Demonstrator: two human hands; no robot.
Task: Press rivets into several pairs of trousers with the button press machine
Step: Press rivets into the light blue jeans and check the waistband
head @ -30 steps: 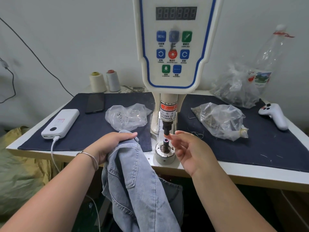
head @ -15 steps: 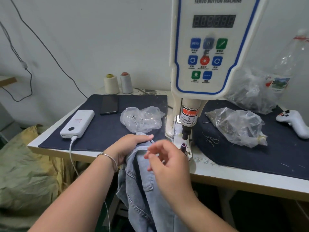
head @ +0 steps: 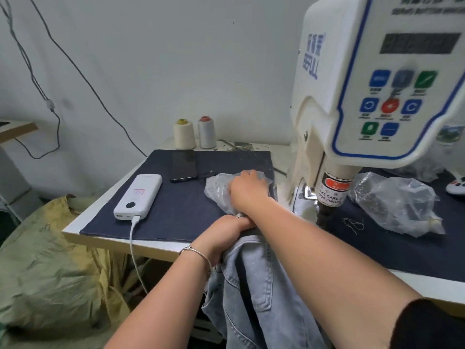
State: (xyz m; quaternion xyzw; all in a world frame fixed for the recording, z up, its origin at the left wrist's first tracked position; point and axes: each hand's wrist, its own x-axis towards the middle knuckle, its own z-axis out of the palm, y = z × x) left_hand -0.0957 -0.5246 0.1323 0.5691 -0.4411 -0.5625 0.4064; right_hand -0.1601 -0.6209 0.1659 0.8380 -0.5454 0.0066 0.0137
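Head view: my left hand [head: 224, 235] is clenched on the waistband of the pale denim trousers [head: 261, 293], which hang off the tabletop [head: 161, 244] edge at 6 o'clock. My right hand [head: 247, 187] reaches into the clear rivet bag [head: 217, 188], fingers hidden, grip unclear. The button press machine [head: 372, 96] stands at 2 o'clock.

A white table [head: 105, 212] carries a dark cloth [head: 176, 207] (power bank [head: 138, 196], phone [head: 183, 165] atop).
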